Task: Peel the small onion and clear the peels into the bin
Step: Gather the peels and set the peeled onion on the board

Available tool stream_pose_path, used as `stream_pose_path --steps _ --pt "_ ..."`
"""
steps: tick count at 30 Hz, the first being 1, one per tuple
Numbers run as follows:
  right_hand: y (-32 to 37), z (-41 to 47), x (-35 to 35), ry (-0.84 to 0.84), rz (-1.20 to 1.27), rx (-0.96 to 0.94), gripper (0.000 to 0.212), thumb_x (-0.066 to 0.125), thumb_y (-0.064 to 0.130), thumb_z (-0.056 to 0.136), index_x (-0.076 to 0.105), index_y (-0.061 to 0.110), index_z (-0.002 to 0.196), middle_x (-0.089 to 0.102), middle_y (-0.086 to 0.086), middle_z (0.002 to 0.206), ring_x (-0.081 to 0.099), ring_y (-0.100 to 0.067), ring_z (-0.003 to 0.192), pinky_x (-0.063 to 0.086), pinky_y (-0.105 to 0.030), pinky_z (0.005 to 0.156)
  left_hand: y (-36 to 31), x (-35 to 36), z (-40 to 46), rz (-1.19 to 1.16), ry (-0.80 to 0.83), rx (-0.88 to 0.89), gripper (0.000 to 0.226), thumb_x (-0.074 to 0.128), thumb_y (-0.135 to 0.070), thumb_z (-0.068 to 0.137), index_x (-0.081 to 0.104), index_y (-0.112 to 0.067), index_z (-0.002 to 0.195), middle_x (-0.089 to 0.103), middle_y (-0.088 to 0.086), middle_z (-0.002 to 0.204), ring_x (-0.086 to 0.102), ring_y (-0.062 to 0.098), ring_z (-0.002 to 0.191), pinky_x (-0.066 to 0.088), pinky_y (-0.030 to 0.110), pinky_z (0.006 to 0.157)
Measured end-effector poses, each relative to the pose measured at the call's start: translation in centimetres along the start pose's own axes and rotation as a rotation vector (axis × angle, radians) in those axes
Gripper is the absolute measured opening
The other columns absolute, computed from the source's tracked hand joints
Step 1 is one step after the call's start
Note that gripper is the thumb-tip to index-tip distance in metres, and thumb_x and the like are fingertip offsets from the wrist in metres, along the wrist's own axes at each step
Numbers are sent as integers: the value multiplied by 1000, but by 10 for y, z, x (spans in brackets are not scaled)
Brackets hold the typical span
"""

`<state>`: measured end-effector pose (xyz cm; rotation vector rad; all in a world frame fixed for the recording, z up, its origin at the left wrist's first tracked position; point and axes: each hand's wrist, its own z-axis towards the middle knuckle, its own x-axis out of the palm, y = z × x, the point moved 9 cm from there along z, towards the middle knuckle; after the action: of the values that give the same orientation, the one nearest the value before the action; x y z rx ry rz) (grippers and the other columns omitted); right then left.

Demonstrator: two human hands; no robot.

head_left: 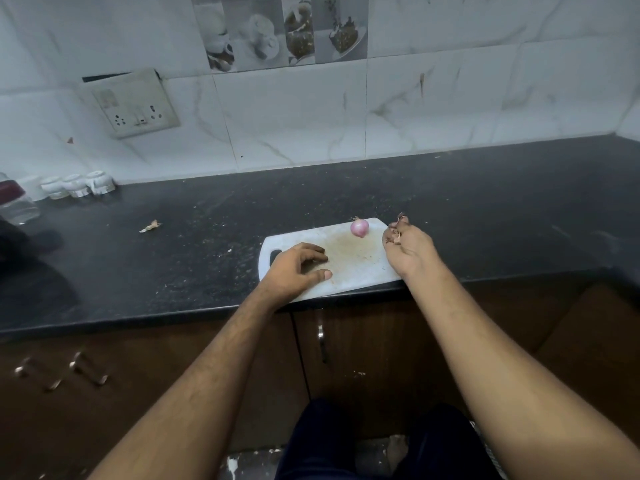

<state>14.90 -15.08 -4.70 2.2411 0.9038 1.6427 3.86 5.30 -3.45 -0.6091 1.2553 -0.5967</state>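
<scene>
Left of centre on the dark desk (173, 258), 1 stray peel (151, 226) lay apart; dry, light and brittle, it looked best pinched. The left hand (294, 271) rested on the cutting board (360, 268), fingers loosely spread, holding nothing. Just right of centre, the small onion (359, 227) sat peeled at the board's far edge, probably smooth, firm and apt to roll. The right hand (408, 247) curled round gathered peels (394, 237).
</scene>
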Motion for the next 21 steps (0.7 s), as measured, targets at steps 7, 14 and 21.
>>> stream_pose_path --steps 7,14,21 --pt "-10 6 6 19 129 22 26 43 -1 107 60 6 89 47 -3 74 39 -10 57 36 -17 43 10 -8 2 -108 -88 -112 30 89 -18 82 82 -10 111 66 -3 136 65 5 116 51 16 103" --pt "-18 3 17 148 -531 -147 28 40 12 111 61 14 93 54 1 75 37 -7 59 31 -15 42 6 -12 3 -56 -126 -118 10 88 -13 83 85 -12 92 70 -1 128 65 11 118 49 19 99" --pt "-28 9 14 176 -574 -122 30 40 12 111 62 16 92 58 -8 95 38 -6 60 31 -14 41 -8 -9 12 246 -190 -45 11 80 -10 90 82 -4 98 58 -4 106 59 15 101 46 22 93"
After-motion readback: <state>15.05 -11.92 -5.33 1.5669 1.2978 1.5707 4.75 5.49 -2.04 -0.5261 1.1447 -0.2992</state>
